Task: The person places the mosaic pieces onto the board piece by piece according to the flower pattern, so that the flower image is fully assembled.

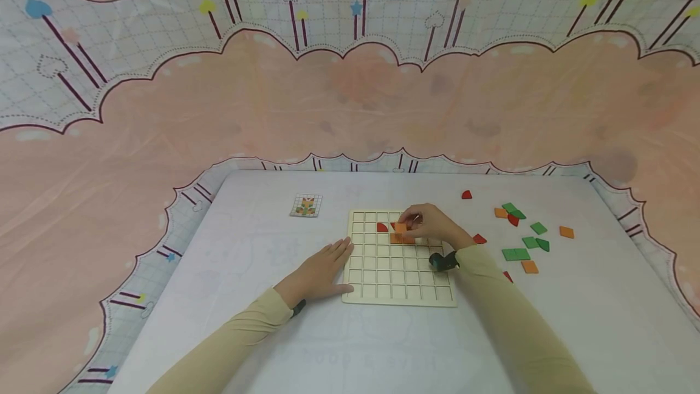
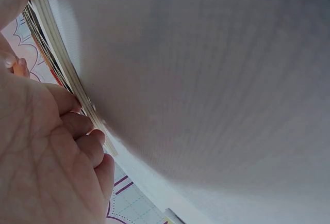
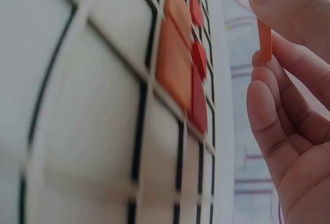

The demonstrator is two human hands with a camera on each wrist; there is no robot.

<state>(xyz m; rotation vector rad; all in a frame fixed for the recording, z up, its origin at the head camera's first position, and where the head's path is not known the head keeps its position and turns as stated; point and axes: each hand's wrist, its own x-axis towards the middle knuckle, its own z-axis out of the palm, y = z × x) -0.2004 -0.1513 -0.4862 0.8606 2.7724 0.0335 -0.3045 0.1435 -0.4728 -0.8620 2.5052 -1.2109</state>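
A pale grid board [image 1: 383,278] lies on the white table, with red and orange tiles set in several of its upper squares. My right hand [image 1: 434,222] pinches an orange square tile [image 3: 264,33] between thumb and fingers, held above those pieces. In the right wrist view, orange tiles [image 3: 175,61] and red tiles [image 3: 198,59] sit in the grid next to one another. At the board's left edge my left hand [image 1: 322,269] rests with fingers extended. Its fingertips [image 2: 95,139] touch the side of the board in the left wrist view.
Right of the board lie loose green tiles [image 1: 538,228], orange tiles [image 1: 566,232] and red pieces [image 1: 466,194]. A small picture card [image 1: 306,205] with a flower-like grid pattern is behind the board to the left. Patterned cloth [image 1: 383,108] hangs behind the table.
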